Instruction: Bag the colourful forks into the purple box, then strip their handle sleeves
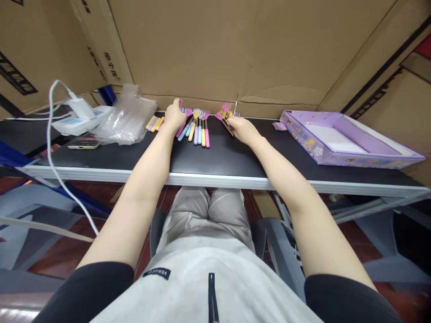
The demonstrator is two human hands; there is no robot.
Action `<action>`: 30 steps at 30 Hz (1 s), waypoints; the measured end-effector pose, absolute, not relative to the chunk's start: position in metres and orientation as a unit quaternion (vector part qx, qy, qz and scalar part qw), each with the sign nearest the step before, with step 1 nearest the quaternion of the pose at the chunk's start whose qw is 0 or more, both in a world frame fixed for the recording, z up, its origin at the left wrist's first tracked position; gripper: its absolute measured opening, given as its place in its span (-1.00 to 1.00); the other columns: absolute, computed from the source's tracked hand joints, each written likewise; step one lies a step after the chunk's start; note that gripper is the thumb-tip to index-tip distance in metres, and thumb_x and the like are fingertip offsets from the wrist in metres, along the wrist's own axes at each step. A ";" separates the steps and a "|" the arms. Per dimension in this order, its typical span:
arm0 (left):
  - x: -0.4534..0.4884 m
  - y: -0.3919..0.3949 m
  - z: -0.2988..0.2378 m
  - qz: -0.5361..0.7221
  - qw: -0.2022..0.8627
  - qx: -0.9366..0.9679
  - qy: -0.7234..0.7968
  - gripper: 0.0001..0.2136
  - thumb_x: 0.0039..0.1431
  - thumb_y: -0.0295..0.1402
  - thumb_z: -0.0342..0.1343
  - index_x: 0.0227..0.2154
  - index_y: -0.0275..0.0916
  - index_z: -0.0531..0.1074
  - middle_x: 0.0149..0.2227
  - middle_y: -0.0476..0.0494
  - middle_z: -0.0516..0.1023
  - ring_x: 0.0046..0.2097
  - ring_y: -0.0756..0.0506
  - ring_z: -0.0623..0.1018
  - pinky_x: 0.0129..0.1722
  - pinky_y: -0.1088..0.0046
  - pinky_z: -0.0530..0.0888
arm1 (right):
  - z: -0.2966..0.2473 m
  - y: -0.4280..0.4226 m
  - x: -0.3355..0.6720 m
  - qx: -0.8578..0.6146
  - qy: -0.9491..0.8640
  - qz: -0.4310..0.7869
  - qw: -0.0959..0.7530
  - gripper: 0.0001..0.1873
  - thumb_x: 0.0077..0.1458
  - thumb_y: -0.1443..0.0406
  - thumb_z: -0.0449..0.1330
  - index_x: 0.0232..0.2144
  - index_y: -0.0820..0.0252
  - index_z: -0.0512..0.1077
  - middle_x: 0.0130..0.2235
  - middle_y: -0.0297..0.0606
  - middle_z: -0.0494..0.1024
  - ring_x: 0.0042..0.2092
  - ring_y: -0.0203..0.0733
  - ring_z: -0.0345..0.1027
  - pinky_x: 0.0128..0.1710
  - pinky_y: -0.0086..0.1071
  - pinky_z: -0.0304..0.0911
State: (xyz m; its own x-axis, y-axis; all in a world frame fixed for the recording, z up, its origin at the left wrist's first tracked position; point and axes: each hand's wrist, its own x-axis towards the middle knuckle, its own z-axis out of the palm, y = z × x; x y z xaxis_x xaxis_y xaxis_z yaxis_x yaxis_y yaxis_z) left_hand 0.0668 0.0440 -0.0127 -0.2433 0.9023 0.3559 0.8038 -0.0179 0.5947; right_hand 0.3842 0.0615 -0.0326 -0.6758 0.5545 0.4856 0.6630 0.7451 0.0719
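Small back scratchers with hand-shaped heads and coloured handles lie fanned on the black tabletop; the middle group [199,130] has pink, yellow, blue and purple pieces. My left hand [175,116] is closed at the left end of this fan, and a pink scratcher head [181,103] shows at its fingertips. Beneath my left wrist, more yellow and purple handles [154,124] stick out. To the right, my right hand [243,129] pinches at a cluster of scratchers with pink and yellow heads [221,115] and dark brown shafts. My fingers partly hide that cluster.
A clear plastic bag [126,119] lies left, beside a white power strip [79,120] with a charger and cable. A small flat box [84,143] sits in front. At right is an open purple box [350,141]. Cardboard [215,49] walls the back.
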 end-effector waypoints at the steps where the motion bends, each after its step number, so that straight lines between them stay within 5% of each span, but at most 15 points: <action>1: 0.068 0.044 -0.011 0.382 0.063 0.614 0.688 -0.16 0.14 -0.38 0.31 0.55 -0.15 0.43 0.40 -0.41 0.66 0.53 -0.55 0.52 0.59 -0.17 0.40 | -0.033 0.061 0.384 -0.340 -0.908 -0.117 0.214 -0.69 0.28 0.56 0.05 -0.20 0.11 0.49 -0.17 -0.04 0.63 -0.14 0.06 0.45 -0.09 -0.21 0.22; 5: 0.068 0.043 0.001 0.419 0.043 0.625 0.657 -0.20 0.17 -0.33 0.28 0.53 -0.10 0.45 0.40 -0.34 0.67 0.55 -0.53 0.49 0.64 -0.19 0.32 | -0.033 0.063 0.381 -0.331 -0.920 -0.113 0.178 -0.69 0.26 0.56 0.06 -0.20 0.13 0.51 -0.14 0.02 0.67 -0.08 0.10 0.49 -0.03 -0.20 0.26; 13: 0.044 0.035 0.011 0.325 0.039 0.657 0.679 -0.22 0.20 -0.43 0.20 0.53 -0.14 0.49 0.50 -0.29 0.59 0.57 -0.40 0.48 0.64 0.07 0.34 | -0.031 0.053 0.371 -0.359 -0.918 -0.134 0.106 -0.60 0.27 0.56 0.10 -0.02 0.23 0.63 -0.02 0.07 0.74 -0.03 0.12 0.58 -0.04 -0.20 0.26; 21: 0.030 0.025 -0.016 0.283 0.064 0.670 0.683 -0.23 0.21 -0.47 0.08 0.52 -0.26 0.51 0.44 -0.36 0.65 0.48 -0.32 0.57 0.53 0.18 0.42 | -0.022 0.046 0.358 -0.398 -0.909 -0.116 0.037 -0.50 0.44 0.52 0.08 0.23 0.26 0.67 0.38 0.09 0.64 0.34 0.12 0.61 0.30 -0.15 0.42; 25: 0.032 0.017 -0.012 0.240 0.066 0.655 0.713 -0.28 0.23 -0.48 0.11 0.47 -0.23 0.57 0.44 -0.37 0.64 0.50 -0.38 0.55 0.52 0.15 0.39 | -0.018 0.049 0.349 -0.441 -0.895 -0.064 0.031 -0.39 0.39 0.60 0.08 0.32 0.29 0.65 0.54 0.09 0.50 0.50 0.14 0.50 0.50 -0.07 0.38; 30: 0.030 0.015 -0.016 0.232 0.061 0.633 0.736 -0.31 0.23 -0.48 0.12 0.43 -0.15 0.61 0.46 -0.34 0.63 0.54 -0.44 0.51 0.57 0.02 0.34 | -0.015 0.056 0.336 -0.492 -0.870 0.001 -0.004 -0.17 0.23 0.71 0.11 0.50 0.38 0.49 0.70 0.09 0.20 0.71 0.12 0.11 0.72 -0.03 0.04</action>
